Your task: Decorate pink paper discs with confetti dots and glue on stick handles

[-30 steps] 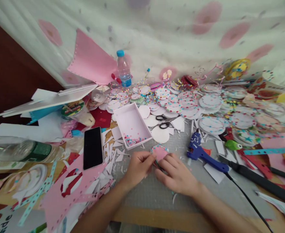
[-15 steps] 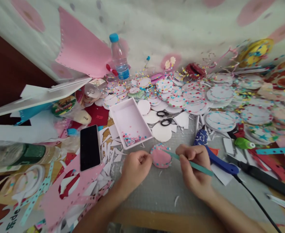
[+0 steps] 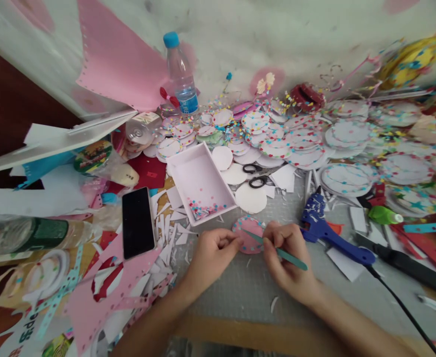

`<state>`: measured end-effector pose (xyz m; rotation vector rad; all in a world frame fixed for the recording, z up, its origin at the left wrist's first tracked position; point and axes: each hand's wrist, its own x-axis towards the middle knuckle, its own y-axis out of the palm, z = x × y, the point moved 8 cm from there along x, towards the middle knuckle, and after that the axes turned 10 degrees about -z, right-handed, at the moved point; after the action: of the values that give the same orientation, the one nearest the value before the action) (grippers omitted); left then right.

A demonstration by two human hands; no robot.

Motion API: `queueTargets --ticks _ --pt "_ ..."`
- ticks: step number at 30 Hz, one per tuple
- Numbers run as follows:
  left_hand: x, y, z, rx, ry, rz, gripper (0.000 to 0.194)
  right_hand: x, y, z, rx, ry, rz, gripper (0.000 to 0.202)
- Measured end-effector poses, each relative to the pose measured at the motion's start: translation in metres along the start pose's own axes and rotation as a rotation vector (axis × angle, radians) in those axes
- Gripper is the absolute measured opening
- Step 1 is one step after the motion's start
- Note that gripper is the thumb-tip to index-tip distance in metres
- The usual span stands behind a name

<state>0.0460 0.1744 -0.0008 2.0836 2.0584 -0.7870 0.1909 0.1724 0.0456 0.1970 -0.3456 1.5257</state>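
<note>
A small round pink disc (image 3: 250,244), its rim dotted with blue, white and pink bits, lies on the grey mat. My left hand (image 3: 218,250) has its thumb and fingers pinched at the disc's left edge. Between the closed fingers of my right hand (image 3: 288,258) are teal tweezers (image 3: 291,259), slanting with the pointed tip over the disc and the wide end toward the lower right. Just behind the disc stands a white box (image 3: 199,183) with tiny pink, blue and red pieces in its near end.
Black scissors (image 3: 258,176) rest among white paper discs (image 3: 250,198). On the right lies a blue glue gun (image 3: 324,230) with its cord. A phone (image 3: 138,223) and paper scraps (image 3: 169,228) cover the left. Decorated discs (image 3: 350,134) and a water bottle (image 3: 183,79) line the back.
My right hand has moved left, bringing the tweezers' tip farther across the disc. My left hand has shifted slightly right, and the camera view has tilted a little.
</note>
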Motion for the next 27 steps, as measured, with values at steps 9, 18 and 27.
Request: queueTargets --ticks 9,18,27 --pt "-0.0004 0.0004 -0.0023 -0.004 0.018 0.016 0.026 -0.0002 0.0034 0.0002 -0.073 -0.014 0.036 0.022" --pt "-0.0002 0.0015 -0.0012 -0.006 0.023 0.018 0.025 -0.0008 0.0036 -0.0003 -0.088 -0.019 0.048 0.022" --pt "-0.0005 0.0009 -0.0006 -0.005 0.019 0.015 0.025 0.0022 0.0017 0.001 -0.051 -0.013 0.023 0.022"
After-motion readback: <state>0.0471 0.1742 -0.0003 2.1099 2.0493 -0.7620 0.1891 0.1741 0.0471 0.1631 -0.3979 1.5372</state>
